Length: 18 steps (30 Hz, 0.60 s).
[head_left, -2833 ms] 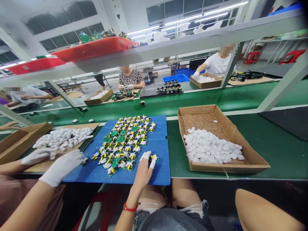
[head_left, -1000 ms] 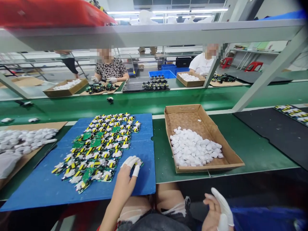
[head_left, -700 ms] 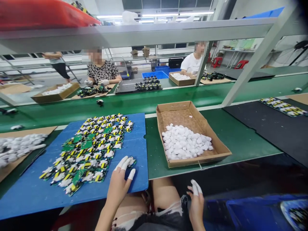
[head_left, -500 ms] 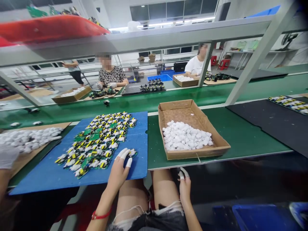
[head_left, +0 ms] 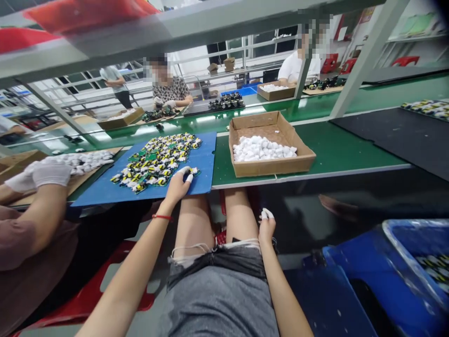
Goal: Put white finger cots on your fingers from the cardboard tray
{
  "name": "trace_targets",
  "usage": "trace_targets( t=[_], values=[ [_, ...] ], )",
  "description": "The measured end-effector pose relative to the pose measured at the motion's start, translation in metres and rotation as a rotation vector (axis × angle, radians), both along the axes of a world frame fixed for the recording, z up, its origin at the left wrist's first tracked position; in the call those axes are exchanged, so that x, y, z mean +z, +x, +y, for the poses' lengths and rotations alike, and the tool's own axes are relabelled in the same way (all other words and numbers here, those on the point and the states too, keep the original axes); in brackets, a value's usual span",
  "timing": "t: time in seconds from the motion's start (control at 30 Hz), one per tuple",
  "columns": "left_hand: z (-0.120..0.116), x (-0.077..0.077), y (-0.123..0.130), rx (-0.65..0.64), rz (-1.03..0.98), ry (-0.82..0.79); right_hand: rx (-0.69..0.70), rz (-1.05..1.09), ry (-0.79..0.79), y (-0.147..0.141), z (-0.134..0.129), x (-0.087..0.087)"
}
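Observation:
My left hand (head_left: 178,185), with white covers on the fingertips, reaches over the front of a blue mat (head_left: 207,181). Its thumb and fingers are apart, touching or close beside a single small circuit board (head_left: 194,171) with white and yellow parts. Left of it, many similar boards (head_left: 154,159) lie packed in rows. My right hand (head_left: 267,225) hangs low beside my right thigh, below the table edge. Its covered fingers are curled together; whatever they may hold is too small to make out. A cardboard tray (head_left: 273,167) of small white pieces (head_left: 261,149) stands in front.
On my left, a co-worker's gloved hands (head_left: 49,175) are beside a heap of white parts (head_left: 86,163). A black mat (head_left: 400,135) lies to the right. Blue bins (head_left: 372,262) stand low at my right. Metal posts (head_left: 361,56) rise behind the table; people sit across.
The camera has tilted downward, showing more of my lap and the blue bins. The co-worker's gloved hands have come into view. My left hand stays by the single board; my right stays low.

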<state>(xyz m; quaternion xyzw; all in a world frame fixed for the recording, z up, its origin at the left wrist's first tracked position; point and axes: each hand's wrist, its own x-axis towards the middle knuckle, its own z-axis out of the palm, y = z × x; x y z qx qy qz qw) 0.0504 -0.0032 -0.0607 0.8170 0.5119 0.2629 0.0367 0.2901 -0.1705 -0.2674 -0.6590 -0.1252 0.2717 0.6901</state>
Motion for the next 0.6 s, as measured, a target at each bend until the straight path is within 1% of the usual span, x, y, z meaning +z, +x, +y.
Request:
trace_targets(
  t=[0.17, 0.27, 0.5, 0.6],
  values=[
    [-0.005, -0.003, 0.005, -0.015, 0.006, 0.029, -0.087, 0.051, -0.082, 0.014, -0.021, -0.01],
    [-0.007, -0.006, 0.006, -0.017, 0.004, 0.049, -0.086, 0.035, -0.121, 0.02, -0.029, -0.013],
    [-0.01, -0.003, 0.006, -0.035, 0.006, 0.072, -0.011, -0.083, -0.121, 0.02, -0.03, 0.001],
    [-0.008, -0.003, 0.004, -0.028, -0.001, 0.066, 0.02, -0.098, -0.127, 0.018, -0.027, 0.0]
  ],
)
